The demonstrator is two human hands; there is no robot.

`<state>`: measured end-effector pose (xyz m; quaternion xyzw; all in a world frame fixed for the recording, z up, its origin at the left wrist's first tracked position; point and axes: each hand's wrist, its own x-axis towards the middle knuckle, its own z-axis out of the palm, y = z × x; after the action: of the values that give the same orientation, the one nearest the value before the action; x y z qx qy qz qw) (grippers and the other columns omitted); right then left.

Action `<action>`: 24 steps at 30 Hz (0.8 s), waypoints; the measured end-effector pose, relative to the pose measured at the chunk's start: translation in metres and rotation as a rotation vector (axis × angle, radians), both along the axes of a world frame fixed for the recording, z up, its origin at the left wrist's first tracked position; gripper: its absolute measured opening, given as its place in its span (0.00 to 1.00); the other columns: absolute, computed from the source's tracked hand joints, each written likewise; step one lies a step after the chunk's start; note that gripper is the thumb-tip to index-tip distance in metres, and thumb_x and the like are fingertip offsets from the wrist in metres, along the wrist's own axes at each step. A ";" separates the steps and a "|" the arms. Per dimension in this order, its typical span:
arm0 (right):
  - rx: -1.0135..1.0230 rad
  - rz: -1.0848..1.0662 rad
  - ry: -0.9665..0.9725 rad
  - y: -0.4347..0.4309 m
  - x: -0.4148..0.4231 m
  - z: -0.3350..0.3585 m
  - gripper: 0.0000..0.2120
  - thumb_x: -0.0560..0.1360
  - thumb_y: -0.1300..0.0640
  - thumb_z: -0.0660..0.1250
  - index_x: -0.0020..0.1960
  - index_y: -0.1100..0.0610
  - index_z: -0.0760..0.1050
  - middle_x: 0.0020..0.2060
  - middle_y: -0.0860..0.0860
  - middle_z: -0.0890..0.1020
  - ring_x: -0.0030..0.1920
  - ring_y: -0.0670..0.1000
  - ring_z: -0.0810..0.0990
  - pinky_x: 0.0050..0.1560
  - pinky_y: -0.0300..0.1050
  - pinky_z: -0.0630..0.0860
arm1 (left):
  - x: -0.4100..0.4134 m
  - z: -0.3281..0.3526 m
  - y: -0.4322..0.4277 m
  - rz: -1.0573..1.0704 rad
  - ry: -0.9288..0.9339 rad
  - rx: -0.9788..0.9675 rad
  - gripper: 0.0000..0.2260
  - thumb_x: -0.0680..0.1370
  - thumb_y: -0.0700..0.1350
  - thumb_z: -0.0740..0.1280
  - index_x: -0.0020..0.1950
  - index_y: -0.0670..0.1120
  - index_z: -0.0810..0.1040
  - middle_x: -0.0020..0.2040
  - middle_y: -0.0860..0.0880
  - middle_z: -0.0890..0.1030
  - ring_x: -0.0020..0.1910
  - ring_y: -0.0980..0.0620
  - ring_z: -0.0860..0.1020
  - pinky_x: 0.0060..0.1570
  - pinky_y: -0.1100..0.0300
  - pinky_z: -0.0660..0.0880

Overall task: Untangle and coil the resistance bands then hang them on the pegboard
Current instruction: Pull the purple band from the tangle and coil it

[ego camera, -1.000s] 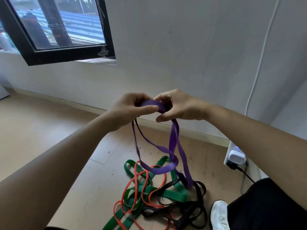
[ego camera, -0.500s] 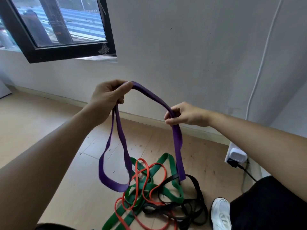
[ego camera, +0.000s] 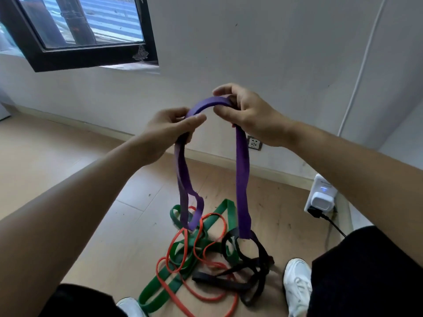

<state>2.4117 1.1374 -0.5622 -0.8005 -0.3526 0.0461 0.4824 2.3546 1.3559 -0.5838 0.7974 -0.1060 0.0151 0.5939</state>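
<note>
A purple resistance band (ego camera: 242, 177) arches between both hands above the floor. My left hand (ego camera: 167, 131) grips its left part, from which a short loop hangs down. My right hand (ego camera: 249, 115) pinches the top of the arch, and a long doubled strand drops from it to the pile. On the floor below lie a green band (ego camera: 215, 216), a thin red band (ego camera: 176, 266) and a black band (ego camera: 251, 266), tangled together. The purple strand's lower end passes through a black loop. No pegboard is in view.
A white wall with a wall socket (ego camera: 253, 143) stands ahead, a dark-framed window (ego camera: 91, 56) at upper left. A white power strip with a plugged charger (ego camera: 320, 197) sits on the floor at right. My white shoes (ego camera: 297, 287) flank the pile on the wooden floor (ego camera: 68, 156).
My hands have come closer together and the right one has risen. The purple band's wide hanging loop on the left has shortened into a small loop, and the arch between the hands is tighter.
</note>
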 end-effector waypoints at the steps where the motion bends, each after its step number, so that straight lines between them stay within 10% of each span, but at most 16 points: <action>1: -0.042 0.012 0.004 0.000 -0.001 -0.001 0.18 0.82 0.56 0.66 0.69 0.58 0.68 0.46 0.48 0.78 0.43 0.40 0.77 0.48 0.37 0.76 | 0.001 0.002 -0.002 -0.003 -0.007 -0.012 0.26 0.73 0.59 0.75 0.54 0.36 0.79 0.34 0.51 0.72 0.33 0.53 0.70 0.38 0.59 0.70; 11: -0.381 0.049 0.227 -0.017 -0.017 -0.093 0.11 0.75 0.63 0.73 0.57 0.62 0.79 0.49 0.57 0.83 0.48 0.50 0.83 0.51 0.45 0.82 | -0.010 0.008 -0.012 0.003 -0.053 -0.063 0.11 0.77 0.49 0.72 0.35 0.53 0.81 0.28 0.56 0.69 0.29 0.56 0.65 0.32 0.64 0.65; 24: -0.220 -0.064 0.207 -0.049 0.006 -0.090 0.10 0.79 0.56 0.70 0.59 0.56 0.79 0.50 0.58 0.84 0.52 0.58 0.83 0.57 0.53 0.81 | -0.013 -0.002 0.028 0.122 -0.033 -0.050 0.17 0.69 0.57 0.78 0.42 0.45 0.81 0.30 0.51 0.68 0.30 0.54 0.66 0.33 0.63 0.66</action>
<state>2.4177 1.0885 -0.6517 -0.8504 -0.2681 0.1515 0.4267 2.3417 1.3842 -0.5860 0.7869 -0.0664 0.0671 0.6098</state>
